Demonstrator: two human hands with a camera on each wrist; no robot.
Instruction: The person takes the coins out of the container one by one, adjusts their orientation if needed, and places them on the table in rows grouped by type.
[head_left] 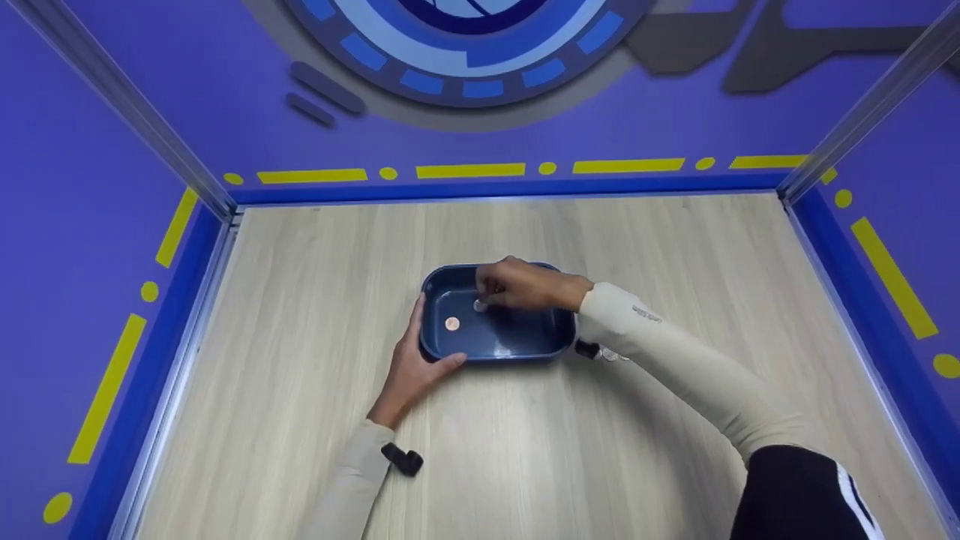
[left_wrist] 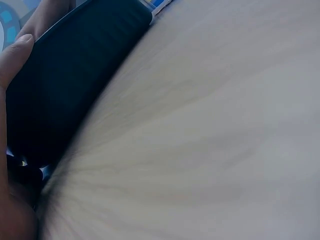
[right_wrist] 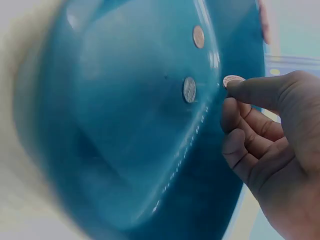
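A dark blue rectangular dish (head_left: 517,334) with rounded corners stands on the table. My left hand (head_left: 416,364) holds its left end, fingers along the side wall and thumb at the front rim; the thumb (left_wrist: 17,55) also shows in the left wrist view. Over the dish, my right hand (head_left: 517,283) pinches a coppery coin (right_wrist: 233,80) between thumb and fingertips, close to the dish's inner wall. On the dish floor lie a copper coin (head_left: 452,324) and a silver coin (right_wrist: 189,90), apart from each other.
Some silver coins (head_left: 611,355) lie on the wooden table (head_left: 300,300) right of the dish, partly under the right forearm. A black wrist camera (head_left: 587,349) hangs beside them. Purple panels (head_left: 480,142) with yellow marks wall the table at back and sides.
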